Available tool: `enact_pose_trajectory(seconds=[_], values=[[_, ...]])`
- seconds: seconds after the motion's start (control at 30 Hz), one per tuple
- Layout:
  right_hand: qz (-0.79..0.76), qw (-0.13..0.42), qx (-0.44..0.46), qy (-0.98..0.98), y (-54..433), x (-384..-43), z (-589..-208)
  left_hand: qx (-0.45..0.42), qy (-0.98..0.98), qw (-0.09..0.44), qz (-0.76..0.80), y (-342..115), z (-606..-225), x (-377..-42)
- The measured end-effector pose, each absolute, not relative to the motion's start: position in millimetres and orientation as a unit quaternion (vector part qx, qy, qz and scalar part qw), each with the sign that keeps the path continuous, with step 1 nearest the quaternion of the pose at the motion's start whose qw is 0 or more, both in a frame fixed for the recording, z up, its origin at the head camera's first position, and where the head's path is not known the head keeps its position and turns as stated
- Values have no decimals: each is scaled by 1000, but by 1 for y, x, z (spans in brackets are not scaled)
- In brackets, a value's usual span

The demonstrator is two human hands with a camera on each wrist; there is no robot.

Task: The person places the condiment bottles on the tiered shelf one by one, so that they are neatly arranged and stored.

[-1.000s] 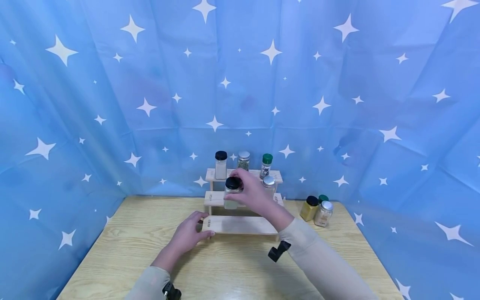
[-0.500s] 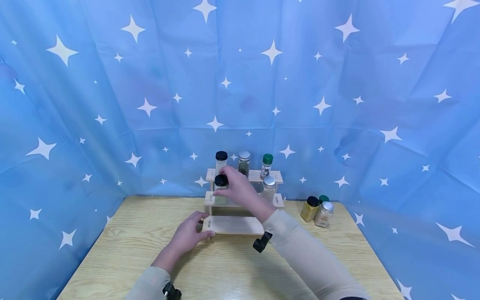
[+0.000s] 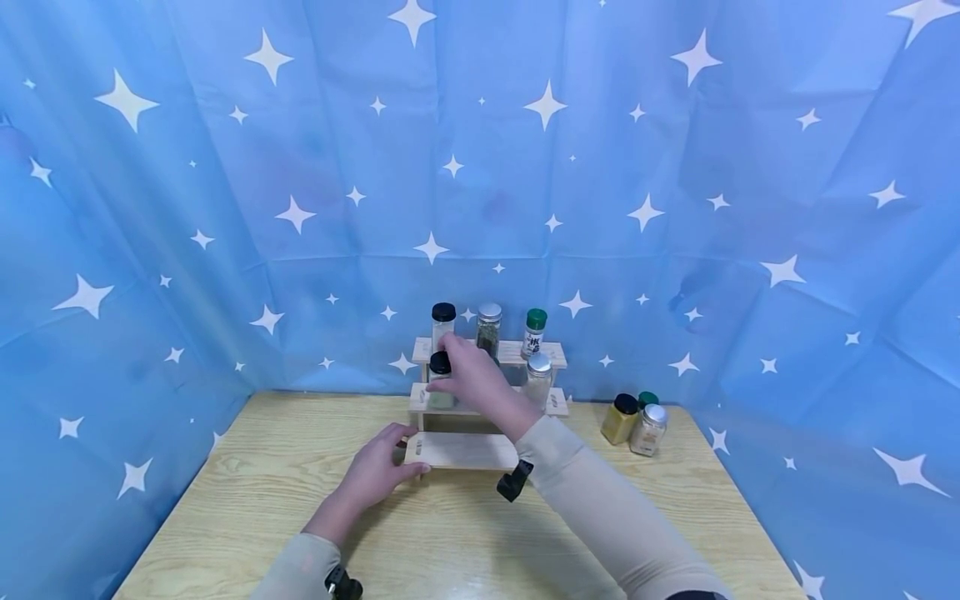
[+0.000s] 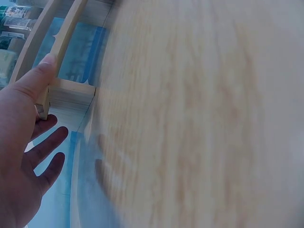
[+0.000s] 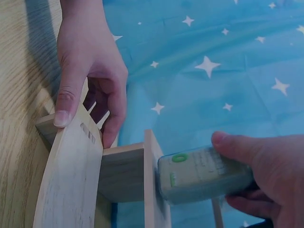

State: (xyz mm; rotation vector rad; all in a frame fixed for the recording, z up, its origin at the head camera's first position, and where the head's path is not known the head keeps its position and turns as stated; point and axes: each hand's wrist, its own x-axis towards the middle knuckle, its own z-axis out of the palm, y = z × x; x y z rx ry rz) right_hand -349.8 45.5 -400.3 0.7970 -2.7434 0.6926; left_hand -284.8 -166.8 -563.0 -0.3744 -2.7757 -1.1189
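Note:
A three-step wooden rack point(image 3: 468, 451) stands at the back of the table. My left hand point(image 3: 372, 469) pinches the left end of its lowest step, thumb on the front edge, other fingers spread behind in the left wrist view. My right hand point(image 3: 480, 382) grips a spice jar point(image 3: 440, 399) with a black lid at the left end of the middle step. In the right wrist view the labelled base of this jar point(image 5: 199, 173) is right at the step's board. A silver-lidded jar point(image 3: 537, 383) stands at the right of the same step.
On the top step are a black-lidded jar point(image 3: 443, 321), a silver-lidded jar of green herbs point(image 3: 488, 332) and a green-capped bottle point(image 3: 534, 333). Right of the rack, a yellow jar point(image 3: 619, 421), a silver-lidded jar point(image 3: 648, 431) and a green-lidded one point(image 3: 647, 398) cluster before the starry curtain point(image 3: 750, 317).
My right hand has carried the black-lidded spice jar left along the middle step and slightly lowered it at the left end. The left hand has stayed on the lowest step.

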Motion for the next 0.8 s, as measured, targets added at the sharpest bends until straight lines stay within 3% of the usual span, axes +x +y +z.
enact_pose_trajectory(seconds=[0.8], values=[[154,139,267,-941,42,-352,-403,-123,-917,62,-375,-168,-563,-284]])
